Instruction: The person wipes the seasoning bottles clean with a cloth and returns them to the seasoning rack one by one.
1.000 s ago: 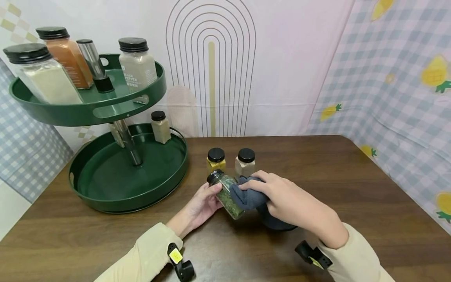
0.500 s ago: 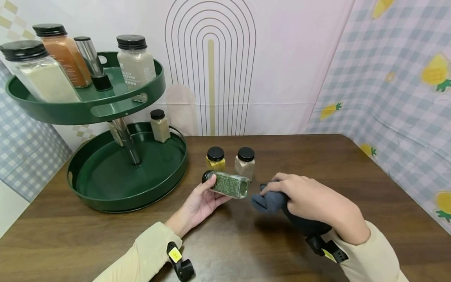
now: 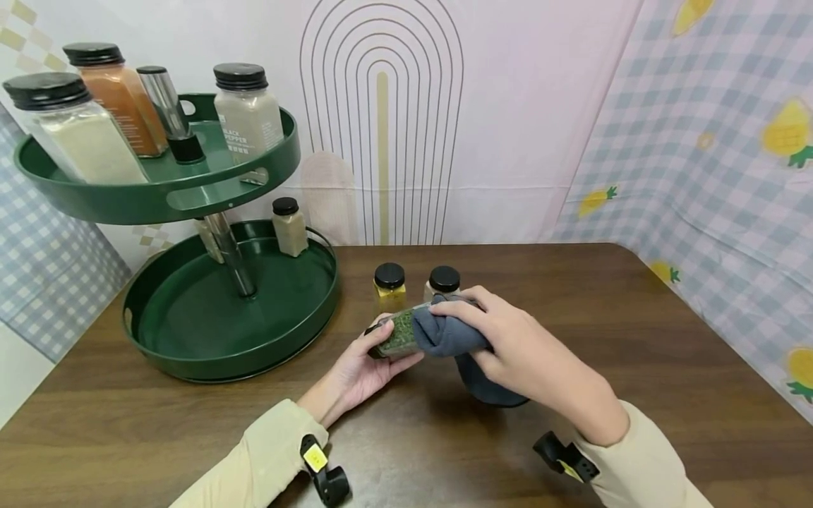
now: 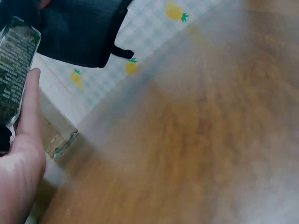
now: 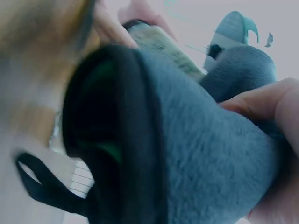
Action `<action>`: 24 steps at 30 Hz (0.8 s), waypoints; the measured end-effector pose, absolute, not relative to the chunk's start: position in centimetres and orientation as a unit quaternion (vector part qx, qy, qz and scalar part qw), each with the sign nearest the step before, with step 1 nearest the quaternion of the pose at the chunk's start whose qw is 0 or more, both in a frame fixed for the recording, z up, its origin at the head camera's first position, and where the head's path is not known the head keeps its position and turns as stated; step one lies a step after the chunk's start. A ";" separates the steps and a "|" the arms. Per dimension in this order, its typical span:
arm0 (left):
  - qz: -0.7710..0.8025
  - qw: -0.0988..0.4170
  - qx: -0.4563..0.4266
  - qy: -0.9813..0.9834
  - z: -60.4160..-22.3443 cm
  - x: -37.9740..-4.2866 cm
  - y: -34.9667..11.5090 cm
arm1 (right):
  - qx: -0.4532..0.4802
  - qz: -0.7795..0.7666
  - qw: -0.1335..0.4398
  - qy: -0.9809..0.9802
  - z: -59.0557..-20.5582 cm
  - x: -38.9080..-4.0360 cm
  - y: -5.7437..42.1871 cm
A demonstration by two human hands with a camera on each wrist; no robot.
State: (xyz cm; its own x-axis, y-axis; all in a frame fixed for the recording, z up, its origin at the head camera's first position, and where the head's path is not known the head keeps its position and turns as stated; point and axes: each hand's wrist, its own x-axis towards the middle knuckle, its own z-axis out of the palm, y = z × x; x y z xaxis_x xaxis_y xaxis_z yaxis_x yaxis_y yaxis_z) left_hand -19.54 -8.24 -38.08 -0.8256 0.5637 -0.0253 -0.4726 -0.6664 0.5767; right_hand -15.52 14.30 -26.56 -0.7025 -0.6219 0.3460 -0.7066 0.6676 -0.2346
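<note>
My left hand grips a small glass spice jar of green dried herbs by its black-capped end, tilted above the table. White print covers the jar side in the left wrist view. My right hand holds a folded dark grey-blue cloth against the jar's far end, hiding that end. A loose fold of the cloth hangs below the hand. In the right wrist view the cloth fills the middle, its dark edging and hanging loop showing, with the thumb pressed on it.
Behind the hands stand a yellow-filled jar and a pale-filled jar, both black-capped. At left on the wooden table is a two-tier green rack, with large jars above and small ones below.
The jar tilted toward level and its base swung right, while the cloth drew off to the right. Now the cloth is back over the jar's base end.
</note>
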 end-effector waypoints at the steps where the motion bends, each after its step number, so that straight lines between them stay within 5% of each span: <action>1: 0.903 0.284 0.089 0.309 -38.2 -19.6 -8.3 | 0.369 0.183 0.125 -0.902 -26.7 -15.5 14.1; 13: 0.795 0.313 0.199 0.480 -38.6 -19.5 -8.0 | 0.399 0.170 0.166 -0.886 -27.2 -15.8 14.0; 24: 0.757 0.322 0.208 0.529 -38.3 -19.4 -8.0 | 0.385 0.234 0.090 -0.888 -27.0 -16.3 14.7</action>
State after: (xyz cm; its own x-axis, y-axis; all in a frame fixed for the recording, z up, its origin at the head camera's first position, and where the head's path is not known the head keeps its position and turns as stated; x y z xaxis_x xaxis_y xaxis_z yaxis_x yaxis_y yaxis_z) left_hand -19.40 -8.01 -38.28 -0.7065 0.7073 -0.0248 -0.2666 -0.2335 0.9351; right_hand -16.27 14.66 -27.04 -0.6875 -0.6414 0.3406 -0.7259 0.5939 -0.3469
